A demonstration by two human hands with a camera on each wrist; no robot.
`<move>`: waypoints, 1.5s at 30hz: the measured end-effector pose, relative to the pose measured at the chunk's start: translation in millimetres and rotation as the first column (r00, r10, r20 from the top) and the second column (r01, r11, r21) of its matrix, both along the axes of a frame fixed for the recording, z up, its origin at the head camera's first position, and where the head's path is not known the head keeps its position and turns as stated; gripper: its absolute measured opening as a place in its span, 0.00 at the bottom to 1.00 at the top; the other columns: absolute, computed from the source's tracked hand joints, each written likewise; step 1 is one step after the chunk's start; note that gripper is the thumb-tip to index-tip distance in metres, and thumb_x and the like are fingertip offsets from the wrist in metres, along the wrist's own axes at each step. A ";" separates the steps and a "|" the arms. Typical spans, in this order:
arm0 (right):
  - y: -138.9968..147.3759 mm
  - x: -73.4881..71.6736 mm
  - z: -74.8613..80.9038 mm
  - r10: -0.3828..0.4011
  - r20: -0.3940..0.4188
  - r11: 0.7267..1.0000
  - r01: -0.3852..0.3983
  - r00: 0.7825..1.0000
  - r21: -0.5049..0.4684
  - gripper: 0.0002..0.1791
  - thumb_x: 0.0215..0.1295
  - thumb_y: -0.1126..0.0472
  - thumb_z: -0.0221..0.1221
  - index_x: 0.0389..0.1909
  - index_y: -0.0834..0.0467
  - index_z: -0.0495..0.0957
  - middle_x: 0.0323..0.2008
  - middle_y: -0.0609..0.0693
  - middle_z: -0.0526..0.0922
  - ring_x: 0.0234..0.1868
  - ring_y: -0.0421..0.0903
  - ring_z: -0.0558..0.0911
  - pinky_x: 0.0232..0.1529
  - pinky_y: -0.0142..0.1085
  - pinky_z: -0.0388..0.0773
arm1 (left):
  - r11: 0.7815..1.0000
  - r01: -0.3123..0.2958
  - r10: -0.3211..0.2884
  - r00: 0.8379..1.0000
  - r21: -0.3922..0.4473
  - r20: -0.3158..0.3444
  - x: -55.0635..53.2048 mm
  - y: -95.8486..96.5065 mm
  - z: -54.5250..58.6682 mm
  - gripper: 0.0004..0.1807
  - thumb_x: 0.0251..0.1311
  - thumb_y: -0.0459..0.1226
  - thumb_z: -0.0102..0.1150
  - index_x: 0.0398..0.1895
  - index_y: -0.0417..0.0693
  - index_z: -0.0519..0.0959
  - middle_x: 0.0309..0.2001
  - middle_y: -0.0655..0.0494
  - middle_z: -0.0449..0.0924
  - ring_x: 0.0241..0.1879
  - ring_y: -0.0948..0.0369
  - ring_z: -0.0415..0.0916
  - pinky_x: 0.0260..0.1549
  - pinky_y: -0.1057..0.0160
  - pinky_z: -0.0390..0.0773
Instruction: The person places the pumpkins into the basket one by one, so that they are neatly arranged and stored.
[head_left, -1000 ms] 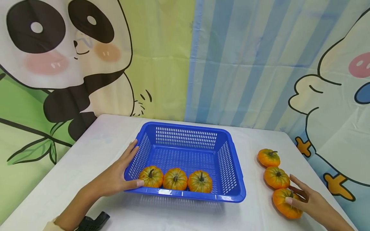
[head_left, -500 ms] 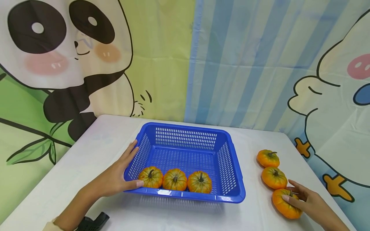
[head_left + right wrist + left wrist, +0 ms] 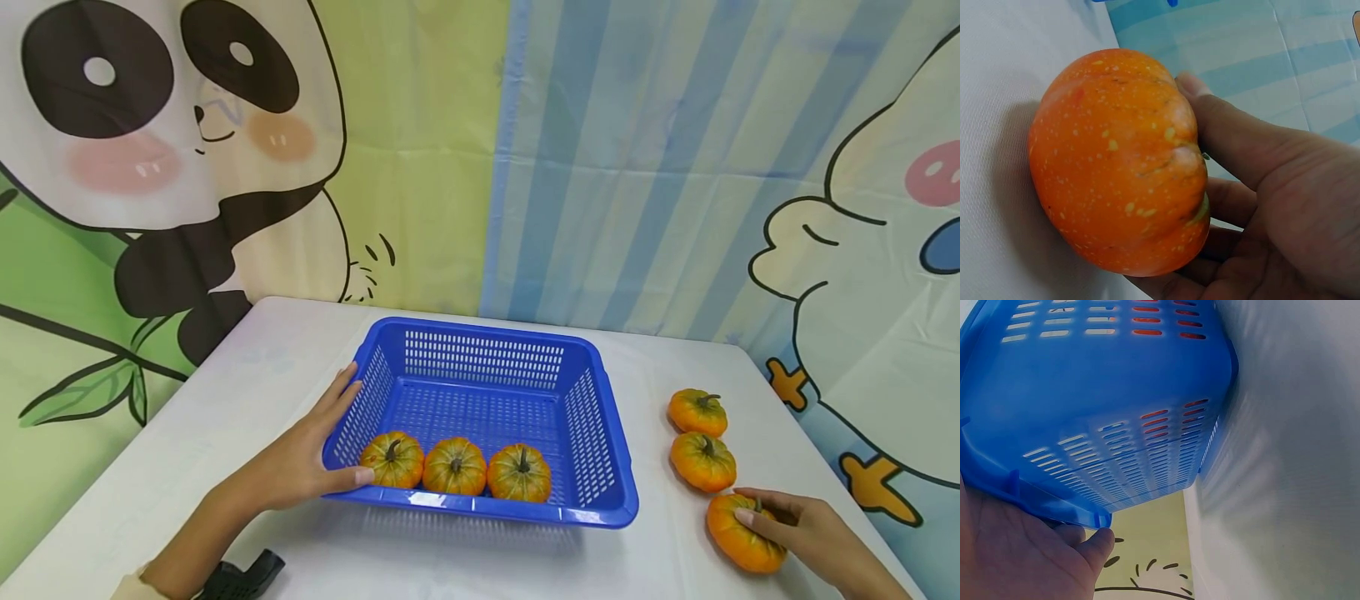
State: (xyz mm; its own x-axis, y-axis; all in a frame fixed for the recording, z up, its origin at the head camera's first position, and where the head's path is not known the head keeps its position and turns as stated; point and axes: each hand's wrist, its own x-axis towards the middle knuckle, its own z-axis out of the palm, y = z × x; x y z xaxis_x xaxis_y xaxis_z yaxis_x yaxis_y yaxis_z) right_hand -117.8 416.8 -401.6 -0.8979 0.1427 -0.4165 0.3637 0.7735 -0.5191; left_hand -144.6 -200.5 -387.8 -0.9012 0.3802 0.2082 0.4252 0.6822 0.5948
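A blue plastic basket [image 3: 480, 400] with slotted walls stands on the white table, three small orange-green pumpkins [image 3: 455, 465] lined up along its near side. My left hand [image 3: 300, 462] holds its left front corner, thumb over the front rim and fingers along the left side. From below, the left wrist view shows that hand [image 3: 1029, 550] at the rim. On the right, my right hand [image 3: 813, 533] grips the nearest loose pumpkin [image 3: 738, 542], thumb on top near the stem and fingers at the far side. The right wrist view shows this pumpkin [image 3: 1116, 162] low beside the tabletop.
Two more pumpkins, a middle one [image 3: 702, 461] and a far one [image 3: 697, 412], sit beyond my right hand. A black object [image 3: 243, 575] lies near my left forearm. Behind the table [image 3: 645, 367] hangs a cartoon-printed curtain [image 3: 420, 167].
The middle pumpkin has shifted left, away from my right fingers, which have drawn back toward the nearest pumpkin. The nearest pumpkin has barely moved. My left hand and the basket have stayed put.
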 end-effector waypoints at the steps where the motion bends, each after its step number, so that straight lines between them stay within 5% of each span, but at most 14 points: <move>1: -0.3 0.2 -0.1 0.000 0.000 1.000 0.000 1.000 -0.004 0.51 0.54 0.32 0.63 0.61 0.73 0.70 0.49 0.68 0.78 0.40 0.50 0.75 0.45 0.53 0.78 | 1.000 -0.001 0.001 1.000 0.000 0.001 0.1 0.1 0.2 0.58 0.50 0.57 0.64 0.78 0.46 0.44 0.78 0.54 0.31 0.73 0.38 0.41 0.56 0.29 0.59; 22: -26.9 -8.0 13.0 0.121 -0.040 0.993 -0.121 0.992 -0.009 0.42 0.60 0.37 0.62 0.55 0.73 0.74 0.41 0.54 0.82 0.36 0.47 0.75 0.41 0.41 0.81 | 1.000 -0.004 0.004 1.000 -0.004 0.005 0.5 0.4 2.0 0.58 0.51 0.57 0.64 0.78 0.45 0.44 0.78 0.53 0.31 0.72 0.37 0.41 0.55 0.29 0.59; 30: -36.2 -15.7 40.9 0.269 -0.127 0.956 -0.280 0.955 -0.087 0.30 0.67 0.50 0.60 0.55 0.74 0.74 0.42 0.55 0.83 0.36 0.49 0.77 0.36 0.34 0.82 | 1.000 -0.001 0.001 1.000 0.004 0.008 0.6 0.8 1.8 0.58 0.51 0.56 0.65 0.78 0.45 0.44 0.78 0.53 0.31 0.73 0.37 0.41 0.56 0.29 0.58; 45: -77.5 -25.2 58.5 0.191 -0.405 0.978 -0.209 0.894 -0.002 0.29 0.67 0.49 0.60 0.56 0.71 0.76 0.43 0.58 0.83 0.39 0.50 0.79 0.35 0.30 0.81 | 1.000 0.000 0.000 1.000 0.007 0.002 1.4 0.1 2.4 0.58 0.50 0.56 0.65 0.78 0.44 0.44 0.78 0.53 0.31 0.73 0.38 0.41 0.57 0.30 0.57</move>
State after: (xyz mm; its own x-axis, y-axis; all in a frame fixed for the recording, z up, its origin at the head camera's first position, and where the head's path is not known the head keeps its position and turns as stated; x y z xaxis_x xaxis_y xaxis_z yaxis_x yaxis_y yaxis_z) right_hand -143.0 339.3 -343.1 -0.9976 -0.0676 -0.0177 -0.0419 0.7809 -0.6233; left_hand -143.2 -200.3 -385.4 -0.9016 0.3789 0.2087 0.4240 0.6782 0.6002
